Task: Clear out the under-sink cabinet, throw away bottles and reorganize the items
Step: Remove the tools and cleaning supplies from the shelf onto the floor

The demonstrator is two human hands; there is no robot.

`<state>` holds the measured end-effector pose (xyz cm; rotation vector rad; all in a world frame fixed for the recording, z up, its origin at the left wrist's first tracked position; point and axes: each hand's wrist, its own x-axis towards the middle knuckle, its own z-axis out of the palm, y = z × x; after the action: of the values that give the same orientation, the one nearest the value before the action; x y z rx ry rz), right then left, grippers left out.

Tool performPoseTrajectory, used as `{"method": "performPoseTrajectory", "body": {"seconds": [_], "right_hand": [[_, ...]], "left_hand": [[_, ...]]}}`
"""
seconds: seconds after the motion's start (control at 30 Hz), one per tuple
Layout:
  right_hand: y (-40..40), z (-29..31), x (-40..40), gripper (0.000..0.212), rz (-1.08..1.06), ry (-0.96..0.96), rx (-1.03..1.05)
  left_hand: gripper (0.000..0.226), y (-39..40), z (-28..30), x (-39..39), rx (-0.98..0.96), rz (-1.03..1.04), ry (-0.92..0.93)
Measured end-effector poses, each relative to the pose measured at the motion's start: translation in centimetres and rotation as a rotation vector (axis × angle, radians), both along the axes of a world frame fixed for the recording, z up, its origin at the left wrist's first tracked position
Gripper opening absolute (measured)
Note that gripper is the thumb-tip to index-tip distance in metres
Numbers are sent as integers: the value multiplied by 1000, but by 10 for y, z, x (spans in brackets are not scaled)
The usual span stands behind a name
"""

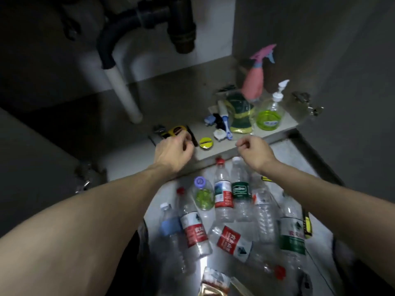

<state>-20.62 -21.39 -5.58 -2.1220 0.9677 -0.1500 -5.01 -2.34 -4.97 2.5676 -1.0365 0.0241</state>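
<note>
Several empty plastic water bottles lie on the pale floor in front of the open under-sink cabinet, with red, green and blue labels. My left hand hovers at the cabinet floor's front edge, fingers curled right against a yellow and black tape measure; a grip on it is unclear. My right hand is a loose fist above the bottle caps, with nothing visible in it. On the cabinet floor stand a pink spray bottle and a pump bottle of green liquid.
Dark drain pipes and a white pipe hang at the cabinet's back left. A yellow round lid, a white cap, a blue toothbrush and a yellow-green bottle sit near the front right. A foil packet lies nearest me.
</note>
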Motion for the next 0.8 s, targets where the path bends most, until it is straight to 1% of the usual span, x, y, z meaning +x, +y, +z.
{"method": "performPoseTrajectory", "body": {"seconds": [0.1, 0.2, 0.27, 0.33, 0.4, 0.47, 0.53, 0.57, 0.63, 0.73, 0.8], "right_hand": [[16, 22, 55, 13, 195, 65, -89], [36, 29, 103, 19, 396, 187, -145], [50, 27, 129, 19, 531, 276, -196], [64, 21, 152, 17, 604, 306, -257], [75, 9, 171, 17, 610, 299, -300], [84, -8, 183, 20, 620, 334, -355], [91, -25, 192, 26, 642, 364, -435], [93, -31, 194, 24, 642, 354, -472], [95, -39, 198, 19, 619, 329, -510], [96, -41, 202, 21, 605, 322, -547], [97, -40, 207, 28, 607, 326, -560]], "left_hand": [[22, 43, -9, 39, 129, 197, 76], [21, 76, -31, 64, 217, 314, 164], [21, 85, -47, 71, 199, 384, 227], [27, 80, -59, 75, 143, 445, 280], [36, 68, -66, 78, 120, 484, 328], [45, 57, -71, 81, 142, 501, 373], [50, 50, -75, 84, 165, 525, 391], [52, 48, -76, 85, 179, 539, 385], [52, 45, -77, 88, 206, 568, 369], [43, 42, -75, 90, 227, 621, 366], [40, 41, -74, 89, 261, 613, 358]]}}
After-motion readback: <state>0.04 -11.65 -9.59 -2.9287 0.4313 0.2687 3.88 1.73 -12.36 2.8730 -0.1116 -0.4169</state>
